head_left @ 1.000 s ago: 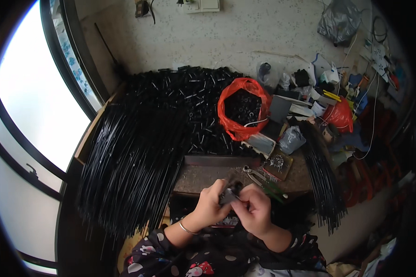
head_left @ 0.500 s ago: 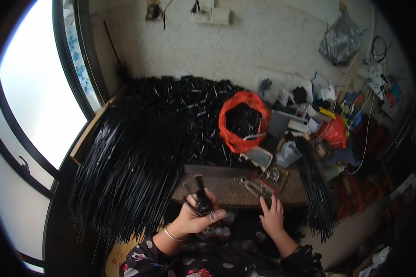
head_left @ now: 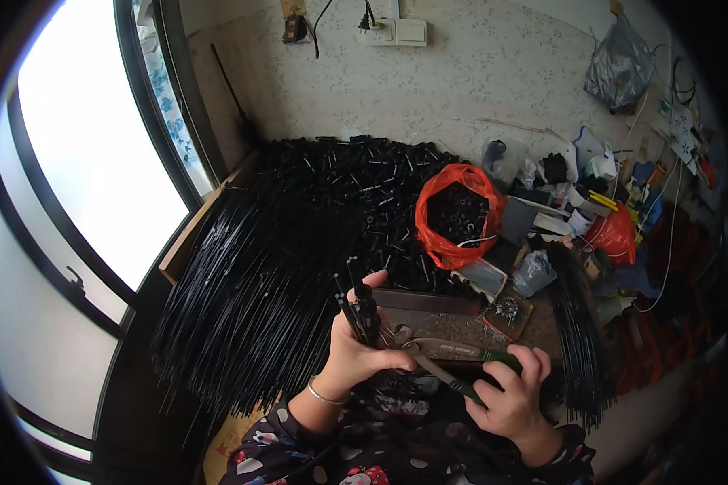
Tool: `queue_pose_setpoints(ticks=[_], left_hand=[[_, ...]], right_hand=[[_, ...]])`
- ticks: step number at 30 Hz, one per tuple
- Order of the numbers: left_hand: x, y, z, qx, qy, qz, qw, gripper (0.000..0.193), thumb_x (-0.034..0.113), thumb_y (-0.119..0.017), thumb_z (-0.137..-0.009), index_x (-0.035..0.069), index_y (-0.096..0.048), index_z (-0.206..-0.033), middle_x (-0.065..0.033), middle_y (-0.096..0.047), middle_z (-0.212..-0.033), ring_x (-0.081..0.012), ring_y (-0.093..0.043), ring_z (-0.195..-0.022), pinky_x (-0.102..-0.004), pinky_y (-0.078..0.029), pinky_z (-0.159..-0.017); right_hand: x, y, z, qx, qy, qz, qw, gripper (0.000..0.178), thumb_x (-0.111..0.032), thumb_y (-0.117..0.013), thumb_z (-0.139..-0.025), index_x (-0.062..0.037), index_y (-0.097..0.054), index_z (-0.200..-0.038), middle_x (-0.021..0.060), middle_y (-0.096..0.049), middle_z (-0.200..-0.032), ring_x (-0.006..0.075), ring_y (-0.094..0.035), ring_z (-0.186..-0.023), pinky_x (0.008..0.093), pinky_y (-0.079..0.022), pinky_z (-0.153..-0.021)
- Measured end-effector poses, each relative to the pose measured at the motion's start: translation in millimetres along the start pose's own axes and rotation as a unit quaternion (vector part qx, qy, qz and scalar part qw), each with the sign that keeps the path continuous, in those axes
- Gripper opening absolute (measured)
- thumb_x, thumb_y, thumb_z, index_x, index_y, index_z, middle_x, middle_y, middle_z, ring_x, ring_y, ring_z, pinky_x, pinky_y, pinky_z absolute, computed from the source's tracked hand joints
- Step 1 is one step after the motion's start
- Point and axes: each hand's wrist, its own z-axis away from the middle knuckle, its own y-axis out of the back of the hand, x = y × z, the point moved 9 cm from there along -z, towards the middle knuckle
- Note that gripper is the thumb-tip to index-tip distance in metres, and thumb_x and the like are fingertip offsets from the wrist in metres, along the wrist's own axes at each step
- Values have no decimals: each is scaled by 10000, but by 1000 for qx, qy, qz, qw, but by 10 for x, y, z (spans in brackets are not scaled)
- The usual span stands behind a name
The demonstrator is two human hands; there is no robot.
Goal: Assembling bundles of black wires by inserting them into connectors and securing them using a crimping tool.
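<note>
My left hand (head_left: 348, 360) is closed round a dark bundle of black tube-shaped parts and thin black rods (head_left: 366, 314), whose tips stick up past the fingers. My right hand (head_left: 516, 394) grips the green handles of a pair of end-cutting pincers (head_left: 455, 349), held with the handles spread apart. The metal head of the pincers points left, close by the bundle and the left thumb. I cannot tell whether its jaws touch anything. Below the hands hangs a dark patterned garment with white dots.
Long black rods (head_left: 234, 299) hang over the table's left side, beside a heap of short black parts (head_left: 356, 174). A red plastic bag (head_left: 433, 246) holds black pieces. Right of it are a small tray of metal bits (head_left: 505, 311), another rod bunch (head_left: 578, 347) and clutter.
My right hand has taken up the pincers from the table and brought their head to the left hand. The left hand has turned slightly and raised the bundle. The view has shifted.
</note>
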Motion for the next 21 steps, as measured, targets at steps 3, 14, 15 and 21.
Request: queue_pose_setpoints(ticks=[3, 14, 15, 21], left_hand=[[92, -35, -12, 14, -56, -83, 995, 989, 230, -887, -473, -32, -366, -1272, -7, -588, -956, -54, -523, -792, -191, -427, -712], [92, -236, -81, -45, -50, -111, 992, 970, 423, -861, -409, -59, -451, -1145, 31, -506, -584, -25, -454, -539, -161, -310, -472], [86, -189, -71, -36, -44, -117, 991, 970, 423, -861, -409, -59, -451, -1145, 31, -506, -584, -25, -454, -539, -161, -310, -472], [161, 19, -7, 6, -18, -163, 986, 730, 383, -876, -455, 15, -553, -996, -14, -618, -859, -84, -566, -746, -222, -457, -691]], right_hand=[[-86, 68, -31, -1, 30, 80, 996, 221, -140, -728, -502, -64, -612, -674, 39, -494, -1003, 324, -428, -1032, 478, -318, -855], [-313, -1211, 973, -308, -317, -861, 253, 326, -273, -569, -864, 5, -499, -1019, 201, -602, -894, 224, -632, -668, 317, -521, -549], [-281, -1174, 723, -320, -364, -791, 372, 358, -216, -645, -815, -8, -483, -1056, 112, -603, -766, 186, -605, -588, 294, -503, -532], [186, -742, 122, -192, -215, -398, 871, 378, -43, -642, -756, 9, -472, -1089, 94, -591, -741, 175, -569, -562, 293, -461, -514]])
